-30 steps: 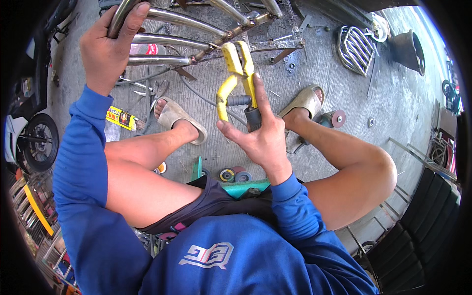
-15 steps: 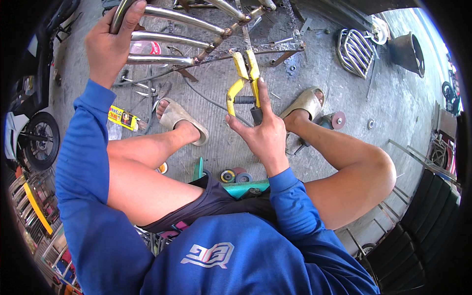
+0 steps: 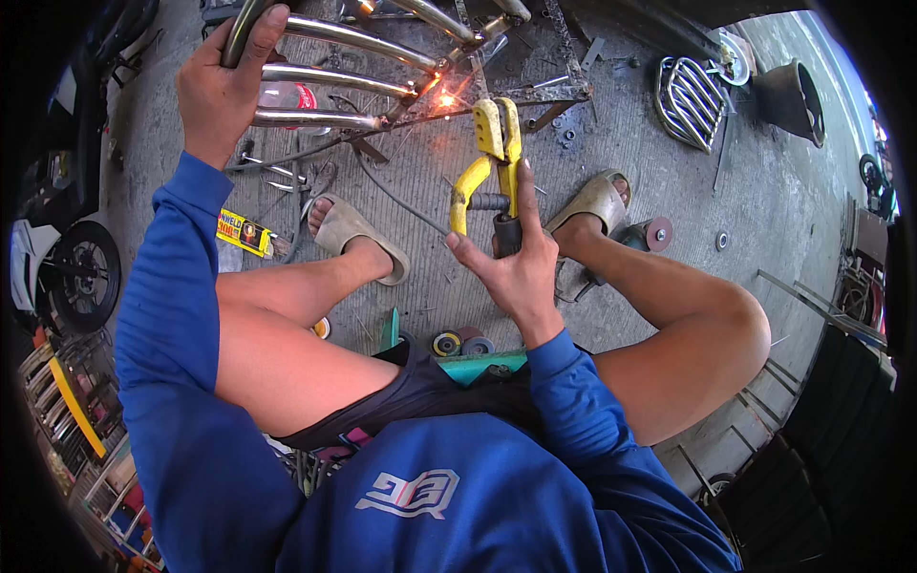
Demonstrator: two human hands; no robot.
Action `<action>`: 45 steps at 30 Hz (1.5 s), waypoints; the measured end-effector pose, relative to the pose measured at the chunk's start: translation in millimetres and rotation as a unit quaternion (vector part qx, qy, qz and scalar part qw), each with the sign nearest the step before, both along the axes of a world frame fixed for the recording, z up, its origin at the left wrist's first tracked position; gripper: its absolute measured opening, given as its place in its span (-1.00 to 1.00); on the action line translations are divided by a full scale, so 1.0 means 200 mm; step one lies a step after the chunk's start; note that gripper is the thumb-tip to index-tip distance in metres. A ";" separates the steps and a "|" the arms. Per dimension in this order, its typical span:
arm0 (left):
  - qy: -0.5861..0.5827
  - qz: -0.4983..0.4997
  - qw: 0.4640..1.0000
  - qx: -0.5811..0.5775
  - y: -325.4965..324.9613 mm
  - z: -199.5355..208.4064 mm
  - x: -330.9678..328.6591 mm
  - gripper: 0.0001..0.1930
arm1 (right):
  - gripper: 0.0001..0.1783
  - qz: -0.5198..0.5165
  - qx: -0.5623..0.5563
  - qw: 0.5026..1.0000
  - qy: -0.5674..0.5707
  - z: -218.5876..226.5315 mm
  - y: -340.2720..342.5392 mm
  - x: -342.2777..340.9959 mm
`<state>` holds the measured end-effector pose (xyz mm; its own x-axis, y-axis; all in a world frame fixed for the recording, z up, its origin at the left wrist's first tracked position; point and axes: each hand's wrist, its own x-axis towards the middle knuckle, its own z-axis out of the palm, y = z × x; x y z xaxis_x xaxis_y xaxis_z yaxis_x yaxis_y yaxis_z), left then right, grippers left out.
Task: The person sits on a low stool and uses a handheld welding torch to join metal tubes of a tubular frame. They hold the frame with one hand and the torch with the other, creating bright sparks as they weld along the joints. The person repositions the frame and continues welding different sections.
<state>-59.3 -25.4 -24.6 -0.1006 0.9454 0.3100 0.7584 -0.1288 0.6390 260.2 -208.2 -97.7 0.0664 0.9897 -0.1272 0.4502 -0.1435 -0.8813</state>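
**Burn, Fire and Snag Hazards; Work Area**

We see the bare left hand (image 3: 224, 105) with its fingers wrapped around the dark, curved end of a shiny steel tube frame (image 3: 334, 78) at upper left. The bare right hand (image 3: 514, 277) has its fingers closed on the black grip of a yellow, two-pronged metal clamp (image 3: 488, 132), index finger laid along one side. The clamp is held between the feet and the frame. We cannot make out a rod in its mouth.

1. Burns: a bright orange glow (image 3: 446, 98) shows beside the frame's joints. We judge that spatter could reach uncovered skin or the open beige sandals (image 3: 360, 239).
2. Misalignment: should the left hand's hold slacken, the frame could tilt.
3. Fire: stray sparks could melt the clear plastic bottle with a red label (image 3: 277, 94) behind the tubes.
4. Snag: a foot could catch the thin dark cable (image 3: 396, 201) between the sandals.

The surface is a grey, ridged concrete floor (image 3: 430, 296). On it we note a grinder with a reddish disc (image 3: 658, 234), a silver barred rack (image 3: 690, 100) and a dark tapered bucket (image 3: 788, 100). A black motorcycle wheel (image 3: 84, 277) stands at far left.
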 end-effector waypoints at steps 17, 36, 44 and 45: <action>0.005 -0.009 1.000 0.021 0.00 -0.04 -0.06 -0.42 | 0.31 0.056 -0.023 0.998 -0.007 0.04 0.06 -0.05; -0.122 -0.014 0.992 -0.016 0.05 -0.07 -0.12 -0.52 | 0.36 0.030 0.040 0.999 0.014 -0.07 0.06 -0.07; -0.094 0.005 0.995 -0.030 0.08 -0.07 -0.11 -0.43 | 0.37 0.048 0.069 0.996 -0.027 -0.13 0.07 -0.09; -0.101 0.008 0.994 -0.033 0.09 -0.07 -0.11 -0.43 | 0.37 0.050 0.064 0.996 -0.023 -0.13 0.07 -0.09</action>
<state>-81.7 -7.7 -37.7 -0.1695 0.9609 0.2190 0.6155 -0.0703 0.7850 242.0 -194.9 -124.0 -0.0300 0.9995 0.0017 0.4965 0.0163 -0.8679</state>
